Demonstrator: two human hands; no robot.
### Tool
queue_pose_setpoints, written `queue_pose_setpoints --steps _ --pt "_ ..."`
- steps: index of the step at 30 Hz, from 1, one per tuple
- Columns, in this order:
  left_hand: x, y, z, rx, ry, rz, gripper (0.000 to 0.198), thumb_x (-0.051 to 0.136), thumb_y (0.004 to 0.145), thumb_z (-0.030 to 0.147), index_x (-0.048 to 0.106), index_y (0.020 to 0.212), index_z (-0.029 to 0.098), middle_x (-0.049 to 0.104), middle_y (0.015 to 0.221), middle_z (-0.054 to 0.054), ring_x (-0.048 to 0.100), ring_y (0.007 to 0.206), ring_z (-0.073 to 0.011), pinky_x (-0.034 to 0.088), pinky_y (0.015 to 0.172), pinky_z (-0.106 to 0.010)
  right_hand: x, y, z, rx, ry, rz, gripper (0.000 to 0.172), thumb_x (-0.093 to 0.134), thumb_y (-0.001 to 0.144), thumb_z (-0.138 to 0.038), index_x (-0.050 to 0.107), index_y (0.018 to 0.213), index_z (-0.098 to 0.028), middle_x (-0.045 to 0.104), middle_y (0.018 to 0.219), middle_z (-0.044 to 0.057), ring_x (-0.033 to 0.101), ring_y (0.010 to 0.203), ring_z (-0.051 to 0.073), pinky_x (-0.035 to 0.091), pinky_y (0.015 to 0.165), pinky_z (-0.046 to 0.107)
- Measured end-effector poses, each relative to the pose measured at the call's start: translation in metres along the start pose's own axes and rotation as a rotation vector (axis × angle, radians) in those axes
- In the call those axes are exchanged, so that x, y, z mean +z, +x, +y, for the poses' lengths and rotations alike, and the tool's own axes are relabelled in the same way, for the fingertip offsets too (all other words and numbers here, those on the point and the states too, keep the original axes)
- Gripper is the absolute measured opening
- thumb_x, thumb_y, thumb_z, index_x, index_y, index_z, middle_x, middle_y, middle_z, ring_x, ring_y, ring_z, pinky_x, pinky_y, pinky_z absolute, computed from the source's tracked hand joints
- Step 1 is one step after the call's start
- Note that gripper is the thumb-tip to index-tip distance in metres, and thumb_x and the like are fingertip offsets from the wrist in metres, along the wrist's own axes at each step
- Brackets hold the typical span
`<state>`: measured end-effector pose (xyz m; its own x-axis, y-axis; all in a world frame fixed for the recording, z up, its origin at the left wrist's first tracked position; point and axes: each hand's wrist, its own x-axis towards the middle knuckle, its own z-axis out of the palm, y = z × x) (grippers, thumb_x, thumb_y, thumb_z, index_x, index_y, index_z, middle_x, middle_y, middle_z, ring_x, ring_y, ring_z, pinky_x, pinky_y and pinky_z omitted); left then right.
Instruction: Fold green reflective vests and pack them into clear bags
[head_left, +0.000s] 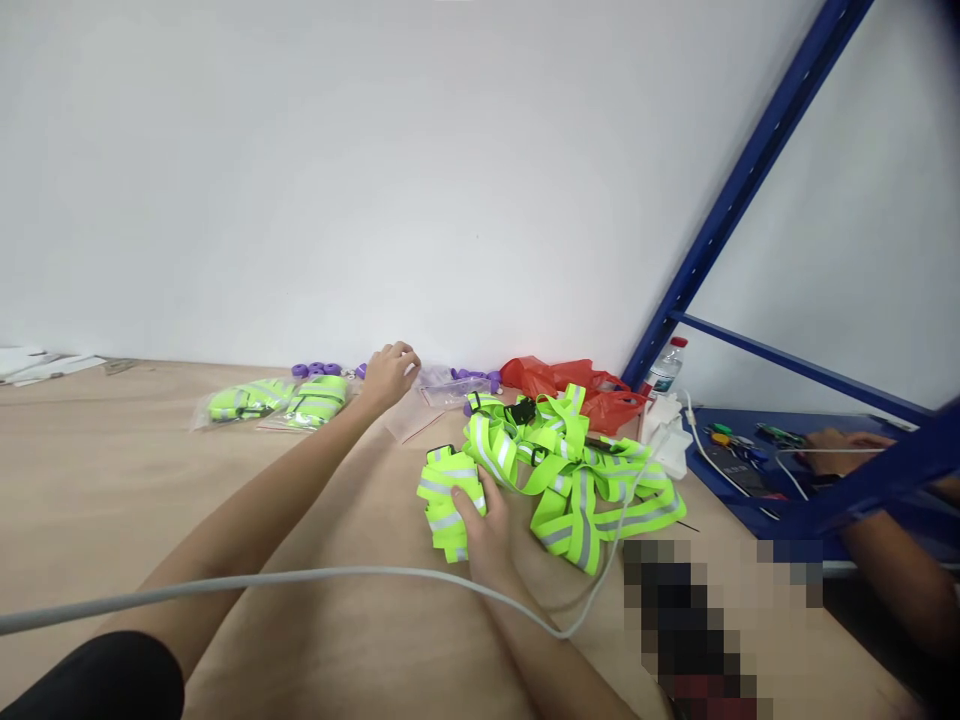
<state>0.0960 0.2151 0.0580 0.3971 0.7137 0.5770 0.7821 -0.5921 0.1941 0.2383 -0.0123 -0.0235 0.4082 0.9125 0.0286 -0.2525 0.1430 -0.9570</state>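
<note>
My right hand (491,525) is closed round a folded reflective strap (452,500), neon yellow-green with silver stripes and a black buckle at its top. Farther off, near the wall, my left hand (391,374) reaches out with loosely bent fingers and nothing visible in them. Just right of it lie clear plastic bags (450,388), partly over purple items. A tangled heap of loose reflective straps (577,480) spreads to the right of my right hand. Left of my left hand are two bagged straps, one nearer (316,402) and one farther left (247,400).
Purple rings (316,370) lie along the wall. A red plastic bag (574,380) and a bottle (666,366) stand by a blue metal frame (720,215). A white cable (322,574) crosses in front of my arms. Another person's arm (892,570) shows at right.
</note>
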Motion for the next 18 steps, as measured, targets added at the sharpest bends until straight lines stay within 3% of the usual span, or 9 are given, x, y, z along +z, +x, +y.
queue_pose_setpoints --steps 5,11,15,18 --pt "-0.048 -0.063 -0.033 0.051 -0.121 0.050 0.019 0.044 0.099 0.029 0.059 0.091 0.020 0.062 0.105 -0.007 0.062 0.080 -0.0170 0.051 0.074 -0.031 -0.002 0.002 0.007 0.065 0.012 0.037 0.066 0.079 0.066 -0.045 0.068 0.124 -0.015 0.077 0.113 0.012 0.073 0.101 0.034 0.062 0.079 0.042" --pt "-0.084 -0.160 -0.048 0.171 -0.161 -0.159 0.012 0.045 0.094 0.023 0.057 0.095 0.022 0.065 0.108 -0.006 0.063 0.084 -0.0168 0.051 0.072 -0.029 -0.004 0.000 0.007 0.029 -0.048 -0.001 0.063 0.081 0.067 -0.045 0.070 0.124 -0.020 0.075 0.120 0.009 0.070 0.110 0.033 0.061 0.085 0.041" --pt "-0.093 -0.189 -0.040 0.131 -0.116 -0.170 0.014 0.044 0.092 0.020 0.055 0.101 0.020 0.063 0.104 -0.008 0.060 0.089 -0.0224 0.048 0.078 -0.036 -0.004 0.000 0.007 0.020 -0.078 -0.002 0.064 0.082 0.068 -0.046 0.069 0.125 -0.020 0.074 0.123 0.009 0.070 0.109 0.032 0.061 0.082 0.040" --pt "-0.092 -0.192 -0.027 0.131 -0.042 -0.168 0.024 0.055 0.093 0.040 0.055 0.105 0.019 0.062 0.104 -0.009 0.060 0.096 -0.0266 0.047 0.081 -0.039 -0.005 -0.001 0.007 0.063 -0.076 0.014 0.065 0.084 0.066 -0.046 0.069 0.124 -0.020 0.074 0.122 0.009 0.072 0.104 0.032 0.063 0.077 0.040"
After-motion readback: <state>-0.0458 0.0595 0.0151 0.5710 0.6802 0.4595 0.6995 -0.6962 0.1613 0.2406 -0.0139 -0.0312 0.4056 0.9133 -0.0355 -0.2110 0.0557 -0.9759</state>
